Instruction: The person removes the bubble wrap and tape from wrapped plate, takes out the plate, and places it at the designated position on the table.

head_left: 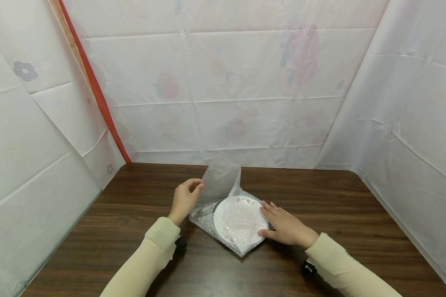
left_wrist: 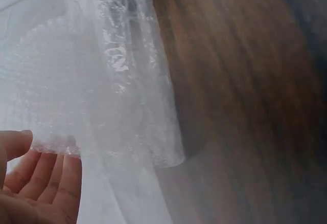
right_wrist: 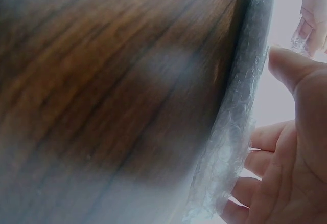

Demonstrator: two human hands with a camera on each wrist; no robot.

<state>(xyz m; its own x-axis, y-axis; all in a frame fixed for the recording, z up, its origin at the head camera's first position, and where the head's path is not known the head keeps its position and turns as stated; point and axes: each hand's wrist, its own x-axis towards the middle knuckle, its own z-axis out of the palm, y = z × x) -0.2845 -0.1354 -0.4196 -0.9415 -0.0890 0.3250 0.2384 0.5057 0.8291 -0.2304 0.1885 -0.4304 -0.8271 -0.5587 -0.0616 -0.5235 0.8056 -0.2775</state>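
Note:
A white plate [head_left: 240, 220] with a dark rim line and small printed marks lies on a sheet of bubble wrap [head_left: 202, 216], whose near corner is folded over the plate's front. My left hand [head_left: 185, 200] pinches the edge of a raised flap [head_left: 219, 183] at the far left of the plate. In the left wrist view, the thumb [left_wrist: 18, 143] lies above that edge and the fingers below it. My right hand [head_left: 284, 225] rests with extended, spread fingers on the plate's right rim; the wrap [right_wrist: 230, 116] runs along beneath it in the right wrist view.
The dark wooden table [head_left: 134, 206] extends on both sides of the wrap. White printed sheets [head_left: 223, 95] hang behind it and along both sides, with a red strip [head_left: 96, 88] at the back left corner.

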